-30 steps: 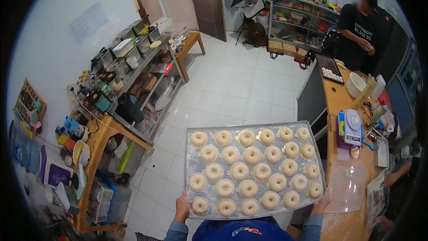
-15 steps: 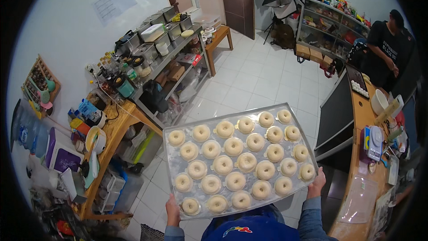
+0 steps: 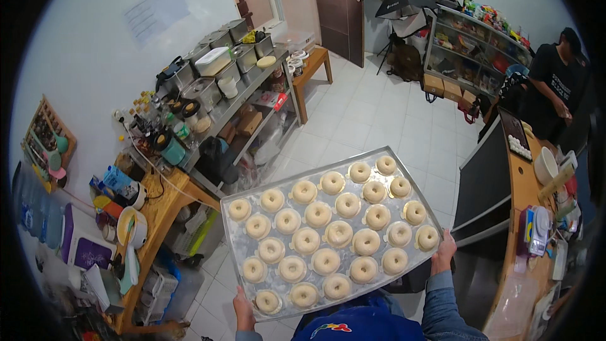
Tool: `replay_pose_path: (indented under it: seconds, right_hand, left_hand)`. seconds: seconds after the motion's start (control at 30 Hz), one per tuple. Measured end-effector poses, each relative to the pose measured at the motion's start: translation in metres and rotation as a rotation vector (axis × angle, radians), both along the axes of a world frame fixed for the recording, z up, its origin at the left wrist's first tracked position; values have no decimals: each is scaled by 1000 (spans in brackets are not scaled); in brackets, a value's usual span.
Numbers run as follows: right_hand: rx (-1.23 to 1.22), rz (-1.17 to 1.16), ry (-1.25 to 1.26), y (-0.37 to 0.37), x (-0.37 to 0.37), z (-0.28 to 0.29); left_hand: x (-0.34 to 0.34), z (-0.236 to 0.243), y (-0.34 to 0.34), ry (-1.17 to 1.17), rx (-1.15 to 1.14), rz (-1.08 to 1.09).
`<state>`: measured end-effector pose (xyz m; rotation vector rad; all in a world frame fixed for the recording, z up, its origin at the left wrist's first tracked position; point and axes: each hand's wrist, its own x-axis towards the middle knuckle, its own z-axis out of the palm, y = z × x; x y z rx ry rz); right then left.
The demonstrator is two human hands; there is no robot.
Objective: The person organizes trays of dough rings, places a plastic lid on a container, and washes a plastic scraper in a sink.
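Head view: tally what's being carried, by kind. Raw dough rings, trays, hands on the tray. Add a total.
Raw dough rings: 28
Metal tray: 1
Hands gripping the tray edge, left hand and right hand: 2
Total: 31

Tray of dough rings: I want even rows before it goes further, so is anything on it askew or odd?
The tray tilts, left hand lower than right hand. The dough rings sit in tidy rows, none toppled.

White paper sheet on wall (perhaps a notice), colourful shelf packets.
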<state>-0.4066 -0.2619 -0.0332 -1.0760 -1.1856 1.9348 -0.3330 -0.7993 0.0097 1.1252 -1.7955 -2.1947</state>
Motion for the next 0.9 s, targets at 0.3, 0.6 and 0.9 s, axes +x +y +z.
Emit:
replay_pose_path:
  seconds: [0.3, 0.6, 0.9]
  right_hand:
    - [-74, -14, 31, 45, -212, 25]
    - [44, -76, -10, 80, -426, 22]
    - [29, -91, 5, 86, -648, 16]
  left_hand:
    - [-238, 4, 36, -24, 9, -9]
    - [-482, 14, 67, -39, -63, -44]
    - [-732, 10, 67, 27, 18, -95]
